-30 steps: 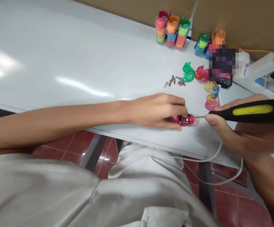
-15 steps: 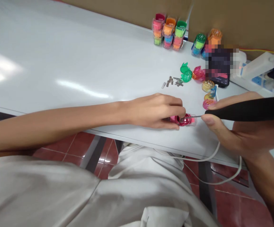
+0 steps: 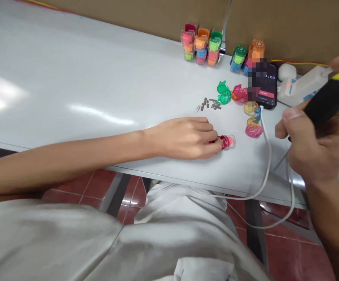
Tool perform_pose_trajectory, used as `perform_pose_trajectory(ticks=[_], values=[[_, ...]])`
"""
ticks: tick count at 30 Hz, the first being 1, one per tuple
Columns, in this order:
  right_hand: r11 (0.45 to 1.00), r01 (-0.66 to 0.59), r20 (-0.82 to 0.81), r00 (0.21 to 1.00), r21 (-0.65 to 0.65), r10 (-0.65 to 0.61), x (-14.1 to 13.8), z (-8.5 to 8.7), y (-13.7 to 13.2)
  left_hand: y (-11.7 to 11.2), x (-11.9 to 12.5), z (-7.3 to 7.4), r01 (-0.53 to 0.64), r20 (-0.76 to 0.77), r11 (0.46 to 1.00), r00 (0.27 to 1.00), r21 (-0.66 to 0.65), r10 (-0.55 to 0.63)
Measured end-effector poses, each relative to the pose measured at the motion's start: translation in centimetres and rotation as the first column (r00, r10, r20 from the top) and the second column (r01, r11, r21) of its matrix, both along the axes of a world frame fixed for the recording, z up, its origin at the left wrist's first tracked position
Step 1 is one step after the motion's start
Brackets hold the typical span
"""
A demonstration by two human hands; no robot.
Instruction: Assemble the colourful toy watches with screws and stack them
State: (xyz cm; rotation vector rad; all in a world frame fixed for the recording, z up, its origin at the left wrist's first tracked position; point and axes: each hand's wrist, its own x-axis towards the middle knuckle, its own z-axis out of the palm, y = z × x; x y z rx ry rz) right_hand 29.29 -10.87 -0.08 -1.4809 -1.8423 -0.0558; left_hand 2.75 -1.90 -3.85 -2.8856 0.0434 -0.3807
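My left hand (image 3: 187, 137) lies on the white table (image 3: 70, 86) near its front edge, fingers closed on a small pink plastic piece (image 3: 226, 141). My right hand (image 3: 312, 144) is raised at the right, wrapped round a black screwdriver with a yellow stripe (image 3: 330, 97). Its thin metal tip (image 3: 280, 160) points down and left, well clear of the pink piece.
Small metal blades (image 3: 209, 104) lie beyond my left hand. Green, pink, yellow and blue plastic pieces (image 3: 239, 93) sit near a phone (image 3: 263, 86) with a white cable (image 3: 267, 156). Stacks of coloured pieces (image 3: 201, 45) stand by the back wall. A white power strip (image 3: 304, 88) is at right.
My right hand has pulled the screwdriver away from the pink piece, up and to the right, and tilted it steeply. My left hand stays on the pink piece.
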Motion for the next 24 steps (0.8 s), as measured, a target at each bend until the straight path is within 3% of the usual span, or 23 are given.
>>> perform_pose_trajectory(ticks=[2, 7, 16, 24], values=[[0.998, 0.056, -0.008, 0.998, 0.035, -0.056, -0.4, 0.1, 0.6, 0.5, -0.1, 0.0, -0.043, -0.018, 0.999, 0.999, -0.001, 0.042], [0.964, 0.085, 0.139, 0.989, -0.252, -0.051, 0.5, -0.3, 1.6, 1.9, -0.6, -0.2, -0.116, -0.015, 0.989, 0.993, -0.089, 0.115], [0.933, 0.082, 0.211, 0.978, -0.350, -0.007, 1.2, -0.9, 2.2, 2.4, -1.0, -0.9, -0.128, 0.055, 0.961, 0.988, -0.246, 0.146], [0.901, -0.016, 0.184, 0.977, -0.434, 0.106, 2.1, -1.2, 2.6, 2.3, -0.9, -0.8, -0.085, 0.045, 0.933, 0.993, -0.349, 0.108]])
